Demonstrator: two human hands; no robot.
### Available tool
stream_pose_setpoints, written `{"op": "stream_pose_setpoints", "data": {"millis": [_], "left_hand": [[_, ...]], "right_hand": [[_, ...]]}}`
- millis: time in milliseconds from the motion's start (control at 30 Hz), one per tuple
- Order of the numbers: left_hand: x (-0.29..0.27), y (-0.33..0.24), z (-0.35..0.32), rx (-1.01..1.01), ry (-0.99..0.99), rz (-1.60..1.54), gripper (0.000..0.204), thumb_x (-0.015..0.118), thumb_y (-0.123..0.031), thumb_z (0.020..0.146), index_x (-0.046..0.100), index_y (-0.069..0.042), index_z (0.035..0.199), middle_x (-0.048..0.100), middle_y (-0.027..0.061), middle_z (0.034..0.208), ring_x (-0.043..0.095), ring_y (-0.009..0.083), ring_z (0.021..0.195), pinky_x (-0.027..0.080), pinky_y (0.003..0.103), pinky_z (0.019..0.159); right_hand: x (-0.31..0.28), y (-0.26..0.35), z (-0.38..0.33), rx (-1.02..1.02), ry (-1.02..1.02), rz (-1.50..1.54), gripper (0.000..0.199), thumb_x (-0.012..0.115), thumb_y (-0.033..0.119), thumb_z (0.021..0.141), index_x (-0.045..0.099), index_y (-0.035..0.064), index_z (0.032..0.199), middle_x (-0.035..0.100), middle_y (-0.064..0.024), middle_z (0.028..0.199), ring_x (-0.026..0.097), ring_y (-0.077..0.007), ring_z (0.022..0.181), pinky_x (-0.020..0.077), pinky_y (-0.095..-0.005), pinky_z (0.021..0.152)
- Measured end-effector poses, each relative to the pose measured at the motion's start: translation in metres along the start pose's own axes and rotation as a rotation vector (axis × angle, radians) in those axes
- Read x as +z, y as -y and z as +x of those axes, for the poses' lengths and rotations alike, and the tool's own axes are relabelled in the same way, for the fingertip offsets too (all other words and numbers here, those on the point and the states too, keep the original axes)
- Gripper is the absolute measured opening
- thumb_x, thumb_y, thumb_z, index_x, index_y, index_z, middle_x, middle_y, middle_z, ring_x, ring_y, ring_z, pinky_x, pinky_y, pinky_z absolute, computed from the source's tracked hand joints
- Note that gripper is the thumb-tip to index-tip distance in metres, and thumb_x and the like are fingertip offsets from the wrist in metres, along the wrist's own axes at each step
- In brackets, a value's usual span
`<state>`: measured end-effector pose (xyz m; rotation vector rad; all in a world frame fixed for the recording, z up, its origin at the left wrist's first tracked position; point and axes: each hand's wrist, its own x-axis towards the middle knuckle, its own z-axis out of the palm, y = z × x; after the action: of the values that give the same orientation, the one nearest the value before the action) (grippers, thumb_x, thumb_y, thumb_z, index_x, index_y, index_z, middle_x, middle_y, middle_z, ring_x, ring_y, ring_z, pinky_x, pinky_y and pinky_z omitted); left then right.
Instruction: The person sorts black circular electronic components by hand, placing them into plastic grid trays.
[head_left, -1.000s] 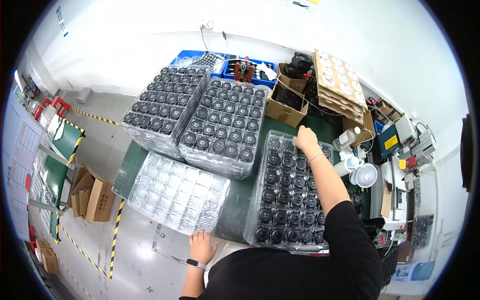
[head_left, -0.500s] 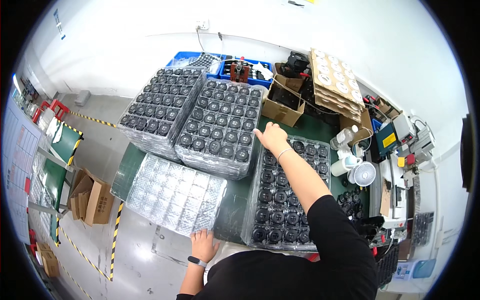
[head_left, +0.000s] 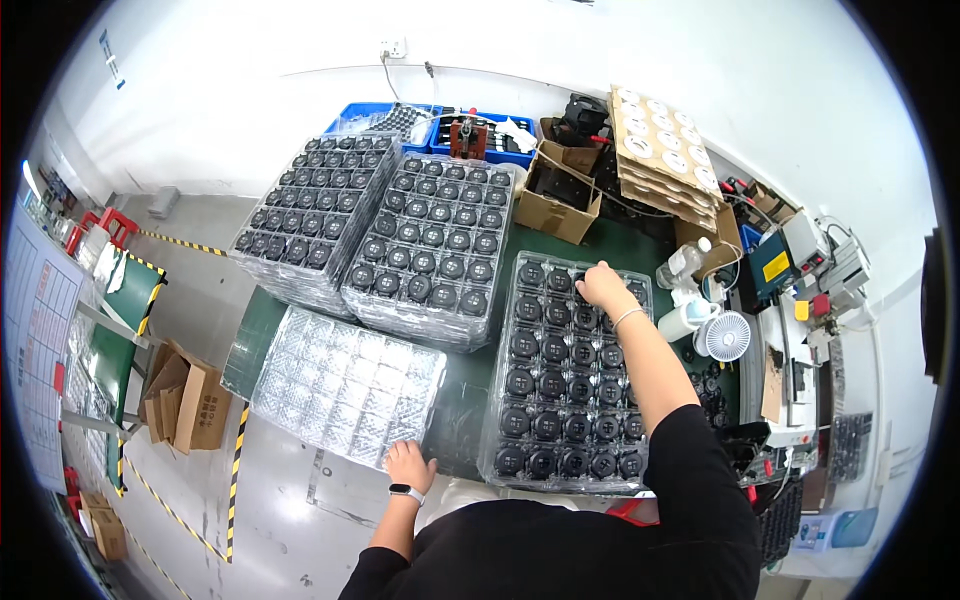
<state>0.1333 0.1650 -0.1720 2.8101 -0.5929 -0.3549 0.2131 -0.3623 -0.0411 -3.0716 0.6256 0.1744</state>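
On the right part of the green table stands a clear plastic tray (head_left: pixel 487 440) filled with rows of round black parts (head_left: pixel 546 424). My right hand (head_left: pixel 603 287) is at its far side, fingers bent together on a round black part in its pocket. Part of that piece is covered by the fingers. My left hand (head_left: pixel 408 468) lies with fingers apart at the near right corner of a clear plastic tray with bare pockets (head_left: pixel 335 385), touching or nearly touching its edge.
Two tall stacks of filled trays (head_left: pixel 310 205) (head_left: pixel 425 240) stand behind the bare tray. Blue bins (head_left: pixel 515 155), a cardboard box (head_left: pixel 553 215) and a pile of cardboard sheets (head_left: pixel 655 150) line the back. A small white fan (head_left: pixel 727 337) and a bottle (head_left: pixel 684 263) stand at right.
My right hand has moved right, from beside the right tray stack onto the far part of the right tray, its fingers closing on a part. My left hand stays by the bare tray's corner.
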Motion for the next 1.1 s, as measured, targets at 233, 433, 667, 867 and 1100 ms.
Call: {"op": "stream_pose_setpoints", "data": {"millis": [233,433,667,867,1100], "left_hand": [[0.031,0.016,0.020,0.016,-0.033,0.145,0.030,0.070,-0.027,0.083,0.060,-0.004,0.100,0.061,0.0137,0.107,0.058,0.0328,0.104,0.048,0.049,0.084],[0.025,0.026,0.017,0.125,-0.142,0.060,0.026,0.068,-0.027,0.086,0.061,-0.003,0.097,0.064,0.0151,0.098,0.059,0.0347,0.098,0.050,0.048,0.081],[-0.006,0.031,0.004,0.177,-0.305,-0.262,0.021,0.074,-0.017,0.083,0.062,-0.003,0.095,0.063,0.0162,0.092,0.056,0.0371,0.092,0.045,0.046,0.083],[-0.021,0.034,0.007,0.099,-0.244,-0.570,0.016,0.074,-0.017,0.084,0.066,-0.003,0.084,0.066,0.0134,0.080,0.061,0.0324,0.077,0.049,0.041,0.073],[-0.028,0.050,0.004,0.095,-0.199,-0.758,0.014,0.073,-0.014,0.087,0.064,-0.003,0.089,0.064,0.0082,0.075,0.060,0.0189,0.066,0.048,0.033,0.061]], "right_hand": [[-0.023,0.016,0.000,-0.197,0.143,-0.135,0.036,0.070,0.028,0.079,0.072,-0.0023,0.099,0.072,-0.0201,0.093,0.068,-0.0375,0.090,0.0555,-0.0467,0.083],[-0.005,0.019,-0.009,-0.119,-0.042,-0.091,0.042,0.056,0.013,0.089,0.050,0.0033,0.129,0.070,-0.0245,0.095,0.068,-0.0407,0.088,0.0557,-0.0485,0.080],[-0.015,0.015,-0.025,-0.152,-0.134,0.080,0.036,0.065,0.029,0.089,0.059,-0.0002,0.110,0.069,-0.0265,0.099,0.066,-0.0429,0.095,0.0524,-0.0494,0.089],[-0.008,-0.009,-0.020,-0.194,-0.085,0.064,0.037,0.069,0.023,0.085,0.058,-0.0027,0.109,0.070,-0.0256,0.097,0.067,-0.0405,0.095,0.0535,-0.0478,0.088],[-0.014,0.014,-0.030,-0.061,-0.239,0.289,0.036,0.059,0.010,0.084,0.059,0.0017,0.119,0.069,-0.0281,0.097,0.067,-0.0423,0.095,0.0528,-0.0482,0.090]]}}
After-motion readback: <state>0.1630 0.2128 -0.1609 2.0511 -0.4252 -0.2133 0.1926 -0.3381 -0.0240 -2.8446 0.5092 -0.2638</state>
